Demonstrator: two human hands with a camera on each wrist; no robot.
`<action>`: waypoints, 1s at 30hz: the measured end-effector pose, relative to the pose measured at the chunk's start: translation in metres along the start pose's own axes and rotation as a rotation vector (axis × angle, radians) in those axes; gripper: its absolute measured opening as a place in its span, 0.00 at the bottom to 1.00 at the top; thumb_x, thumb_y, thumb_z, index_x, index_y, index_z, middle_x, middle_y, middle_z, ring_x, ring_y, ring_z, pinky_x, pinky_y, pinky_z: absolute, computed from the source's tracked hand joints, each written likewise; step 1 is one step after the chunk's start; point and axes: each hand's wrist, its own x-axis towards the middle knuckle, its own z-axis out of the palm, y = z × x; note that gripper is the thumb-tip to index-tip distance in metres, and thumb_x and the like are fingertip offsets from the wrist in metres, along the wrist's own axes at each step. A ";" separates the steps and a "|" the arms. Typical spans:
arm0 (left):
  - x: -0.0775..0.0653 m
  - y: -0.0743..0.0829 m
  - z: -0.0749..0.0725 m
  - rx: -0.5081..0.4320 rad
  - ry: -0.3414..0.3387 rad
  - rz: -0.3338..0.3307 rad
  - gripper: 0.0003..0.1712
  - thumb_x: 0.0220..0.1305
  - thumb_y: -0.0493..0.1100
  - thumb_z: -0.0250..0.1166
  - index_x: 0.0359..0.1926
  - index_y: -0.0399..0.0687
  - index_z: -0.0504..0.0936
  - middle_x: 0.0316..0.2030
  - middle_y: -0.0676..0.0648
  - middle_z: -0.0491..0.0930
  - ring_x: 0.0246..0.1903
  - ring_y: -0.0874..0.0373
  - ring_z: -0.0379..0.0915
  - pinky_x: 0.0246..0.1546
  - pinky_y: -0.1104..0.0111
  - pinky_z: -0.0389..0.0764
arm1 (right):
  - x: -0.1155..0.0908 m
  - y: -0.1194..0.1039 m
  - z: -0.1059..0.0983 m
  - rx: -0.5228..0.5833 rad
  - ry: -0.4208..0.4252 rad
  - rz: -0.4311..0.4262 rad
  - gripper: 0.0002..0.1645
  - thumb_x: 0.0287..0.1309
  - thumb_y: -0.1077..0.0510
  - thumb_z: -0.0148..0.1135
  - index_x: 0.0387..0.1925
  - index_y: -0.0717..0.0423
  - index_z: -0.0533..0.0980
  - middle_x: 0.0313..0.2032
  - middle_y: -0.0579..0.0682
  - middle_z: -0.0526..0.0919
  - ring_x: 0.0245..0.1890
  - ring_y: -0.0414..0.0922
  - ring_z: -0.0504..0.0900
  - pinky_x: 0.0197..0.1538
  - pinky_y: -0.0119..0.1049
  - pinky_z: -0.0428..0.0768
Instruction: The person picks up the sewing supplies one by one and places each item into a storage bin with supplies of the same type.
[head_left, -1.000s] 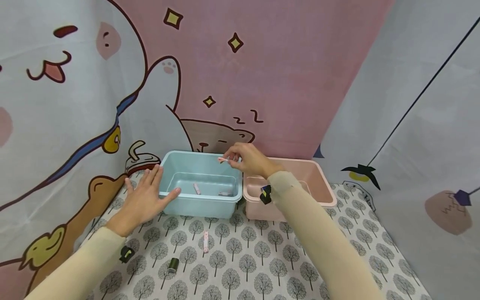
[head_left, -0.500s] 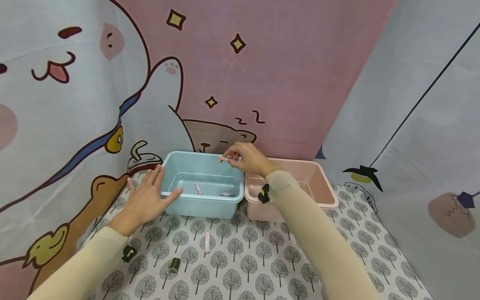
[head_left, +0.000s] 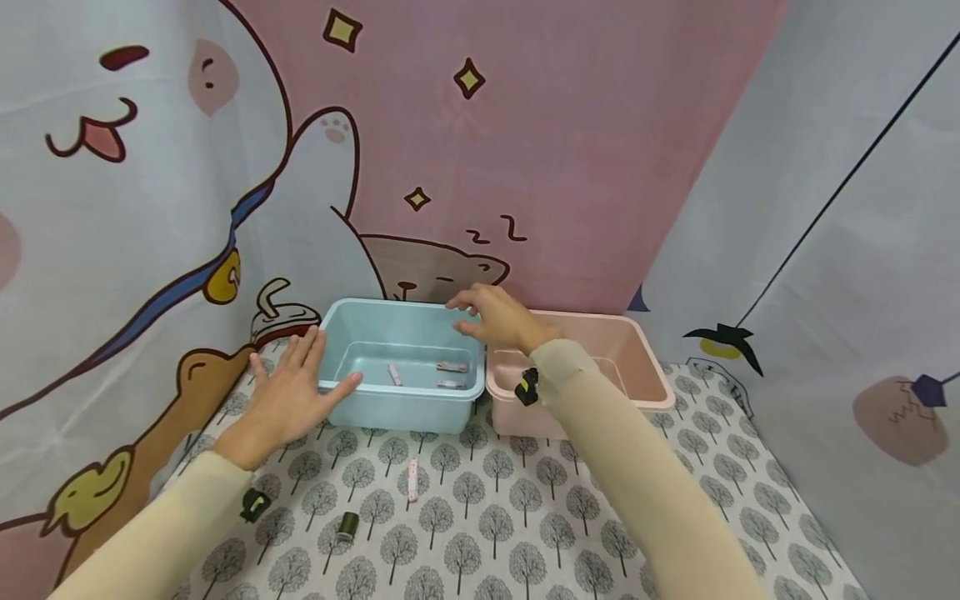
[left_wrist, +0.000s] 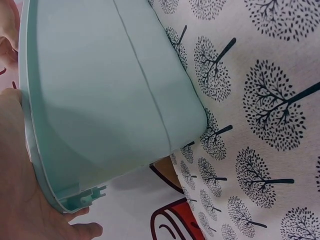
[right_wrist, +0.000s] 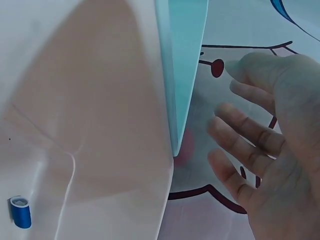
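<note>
My left hand [head_left: 288, 400] rests at the left end of a light blue bin [head_left: 405, 410], fingers spread along its rim. Over that bin's right back corner hovers my right hand [head_left: 501, 319]; the right wrist view shows its fingers apart, holding nothing. Three small pink-and-silver nail clippers lie on the bin floor: one near the middle [head_left: 394, 375] and two towards the right, an upper clipper [head_left: 452, 367] and a lower clipper [head_left: 452, 385]. Another pink nail clipper [head_left: 412, 481] lies on the tablecloth in front, with a dark green thread spool [head_left: 347, 526] nearby.
A pink bin [head_left: 643, 358] stands against the blue one's right side, partly covered by my right arm. Inside it a blue thread spool [right_wrist: 21, 214] shows in the right wrist view. A cartoon-printed cloth [head_left: 585, 167] hangs behind both bins.
The right hand has let go of the nail clipper it pinched, and its fingers have spread. That clipper now lies on the blue bin's floor. The left hand stays at the rim.
</note>
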 end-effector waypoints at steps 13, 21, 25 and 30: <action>0.001 0.000 -0.004 0.007 -0.002 0.001 0.69 0.82 0.85 0.49 0.96 0.37 0.43 0.96 0.33 0.40 0.92 0.20 0.41 0.79 0.10 0.23 | -0.017 -0.017 -0.008 0.001 -0.006 -0.032 0.25 0.82 0.52 0.73 0.75 0.46 0.86 0.68 0.53 0.87 0.68 0.55 0.87 0.73 0.53 0.87; 0.001 0.001 -0.005 0.010 -0.011 0.000 0.69 0.83 0.85 0.49 0.96 0.37 0.42 0.96 0.32 0.39 0.92 0.19 0.40 0.79 0.10 0.23 | -0.038 -0.026 0.002 0.013 0.007 -0.093 0.25 0.83 0.53 0.73 0.75 0.46 0.86 0.65 0.53 0.87 0.59 0.51 0.88 0.67 0.50 0.90; 0.001 0.001 -0.004 0.011 -0.018 -0.003 0.70 0.82 0.85 0.48 0.96 0.37 0.41 0.96 0.32 0.38 0.93 0.19 0.39 0.79 0.10 0.22 | -0.050 -0.032 0.008 0.003 0.012 -0.114 0.24 0.83 0.52 0.73 0.74 0.45 0.86 0.68 0.51 0.86 0.58 0.48 0.89 0.65 0.47 0.91; 0.001 0.002 -0.003 0.013 -0.018 -0.003 0.70 0.82 0.85 0.49 0.96 0.37 0.41 0.96 0.32 0.38 0.93 0.19 0.39 0.79 0.10 0.23 | -0.062 -0.038 0.015 -0.007 0.029 -0.184 0.22 0.82 0.53 0.74 0.72 0.46 0.87 0.67 0.50 0.88 0.62 0.48 0.89 0.67 0.46 0.90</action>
